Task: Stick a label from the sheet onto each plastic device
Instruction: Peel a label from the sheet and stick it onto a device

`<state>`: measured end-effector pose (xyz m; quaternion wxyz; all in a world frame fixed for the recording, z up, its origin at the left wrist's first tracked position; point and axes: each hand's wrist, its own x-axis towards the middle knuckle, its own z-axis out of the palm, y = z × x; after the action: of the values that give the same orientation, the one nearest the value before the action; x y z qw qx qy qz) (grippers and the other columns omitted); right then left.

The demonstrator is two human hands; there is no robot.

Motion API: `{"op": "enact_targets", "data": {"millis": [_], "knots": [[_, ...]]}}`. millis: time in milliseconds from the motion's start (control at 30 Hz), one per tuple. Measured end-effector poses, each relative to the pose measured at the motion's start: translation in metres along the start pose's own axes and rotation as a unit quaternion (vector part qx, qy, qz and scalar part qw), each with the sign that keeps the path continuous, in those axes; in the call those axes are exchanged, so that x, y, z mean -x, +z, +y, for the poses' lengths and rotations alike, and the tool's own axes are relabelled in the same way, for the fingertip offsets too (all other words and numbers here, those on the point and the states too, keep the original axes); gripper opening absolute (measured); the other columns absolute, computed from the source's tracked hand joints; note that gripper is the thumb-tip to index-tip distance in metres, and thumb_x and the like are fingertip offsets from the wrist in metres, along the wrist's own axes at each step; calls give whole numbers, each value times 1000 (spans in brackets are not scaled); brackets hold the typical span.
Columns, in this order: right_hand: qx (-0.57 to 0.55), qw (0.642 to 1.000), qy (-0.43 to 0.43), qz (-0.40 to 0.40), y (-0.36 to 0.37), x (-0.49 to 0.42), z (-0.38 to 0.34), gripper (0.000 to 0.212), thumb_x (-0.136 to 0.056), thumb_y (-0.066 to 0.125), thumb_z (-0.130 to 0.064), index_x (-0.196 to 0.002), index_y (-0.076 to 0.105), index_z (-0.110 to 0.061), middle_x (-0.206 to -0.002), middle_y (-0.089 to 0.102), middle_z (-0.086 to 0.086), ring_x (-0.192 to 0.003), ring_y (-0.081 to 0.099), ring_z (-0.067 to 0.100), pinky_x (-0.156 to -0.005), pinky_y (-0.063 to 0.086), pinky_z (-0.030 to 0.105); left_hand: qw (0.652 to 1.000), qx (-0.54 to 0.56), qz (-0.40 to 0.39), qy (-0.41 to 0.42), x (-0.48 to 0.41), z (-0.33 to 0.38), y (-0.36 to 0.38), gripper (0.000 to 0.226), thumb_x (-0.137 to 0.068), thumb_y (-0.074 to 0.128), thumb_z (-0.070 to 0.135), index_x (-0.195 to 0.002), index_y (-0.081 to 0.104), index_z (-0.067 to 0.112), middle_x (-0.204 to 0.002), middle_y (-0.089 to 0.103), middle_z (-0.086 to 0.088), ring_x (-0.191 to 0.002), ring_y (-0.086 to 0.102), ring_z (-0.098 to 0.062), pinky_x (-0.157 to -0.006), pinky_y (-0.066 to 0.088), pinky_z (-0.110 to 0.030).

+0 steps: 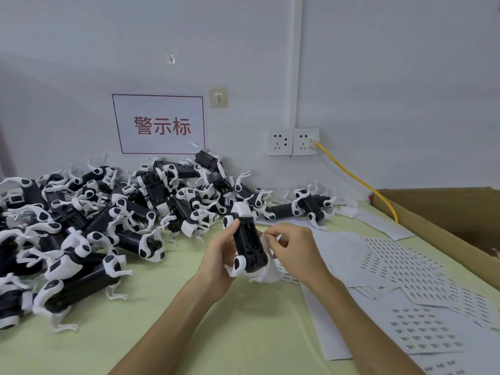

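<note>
The left hand (216, 255) grips the device (247, 239), long axis pointing away; right hand (292, 247) pinches its side.

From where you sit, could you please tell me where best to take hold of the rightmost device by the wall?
Take the device by its black body, across the middle, from above. The body lies flat as a plain bar; the thin white legs stick out around it and would likely bend or snag.

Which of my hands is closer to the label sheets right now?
Right. The right hand is over the left edge of the label sheets, fingertips at the device; the left hand grips that device from its other side, farther away.
</note>
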<state>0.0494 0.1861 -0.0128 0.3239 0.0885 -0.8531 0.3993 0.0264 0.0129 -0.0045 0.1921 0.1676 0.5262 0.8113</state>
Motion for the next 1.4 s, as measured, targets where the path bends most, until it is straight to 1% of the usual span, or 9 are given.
{"op": "enact_targets", "data": {"millis": [233,400,667,800,900,1000,1100,1200,1400], "knots": [[-20,999,24,-10,3,0,3,16,-90,65,-11,-76,73,-15,-69,68,-8,-55,64,10,-55,48,21,1000,-14,19,-7,0,2,-4,50,-87,55,62,-97,80,19,-93,75,-8,-78,73,-23,-57,54,-30],[-32,999,43,-3,0,-2,3,20,-90,65,-11,-74,70,-22,-70,67,-11,-50,64,7,-52,43,14,1000,-6,15,-3,-1,1,-4,49,-86,55,62,-96,82,23,-95,77,-4,-81,74,-20,-62,55,-27],[-5,997,57,59,-2,-4,4,17,-93,62,-8,-81,71,-17,-64,66,-5,-55,66,16,-59,56,38,1000,0,13,1,-4,0,-6,48,-85,58,61,-98,81,21,-96,73,-8,-79,70,-24,-66,48,-37],[-17,992,72,99,-7,-5,7,23,-94,62,-6,-80,70,-23,-60,65,-9,-48,64,5,-51,49,19,999,-3,37,-6,-3,1,-7,48,-82,62,60,-98,80,18,-93,73,-7,-77,70,-24,-66,48,-34],[-34,989,65,127,-10,-6,5,23,-95,65,-13,-80,68,-31,-58,64,-8,-45,62,5,-50,47,17,997,-3,75,-7,-3,4,-9,47,-78,67,58,-98,81,17,-102,75,-8,-84,72,-23,-76,53,-36],[-38,989,52,131,-10,-6,2,14,-91,70,-24,-81,71,-32,-61,65,-11,-49,62,10,-57,51,25,990,-20,138,28,-4,7,-10,42,-89,63,53,-107,78,18,-113,76,-9,-110,70,-27,-106,48,-44],[-34,990,50,125,-10,-6,-1,10,-88,74,-33,-79,70,-30,-62,64,-10,-53,59,13,-60,50,27,980,-25,181,72,-6,11,-14,34,-92,62,53,-96,80,25,-104,79,-1,-114,67,-24,-103,45,-40],[-35,991,36,127,-10,-5,-4,22,-85,74,-42,-74,68,-23,-58,62,-8,-51,54,11,-57,44,22,989,40,115,89,-3,21,-21,42,-87,61,54,-99,79,17,-117,74,-11,-108,68,-31,-90,54,-40],[-43,990,-11,132,-9,-2,-9,45,-79,63,-60,-68,66,-16,-53,56,-8,-51,52,15,-54,42,26,989,144,-43,13,6,22,-11,52,-93,56,54,-111,75,9,-142,58,-24,-122,61,-49,-91,58,-46]]}}
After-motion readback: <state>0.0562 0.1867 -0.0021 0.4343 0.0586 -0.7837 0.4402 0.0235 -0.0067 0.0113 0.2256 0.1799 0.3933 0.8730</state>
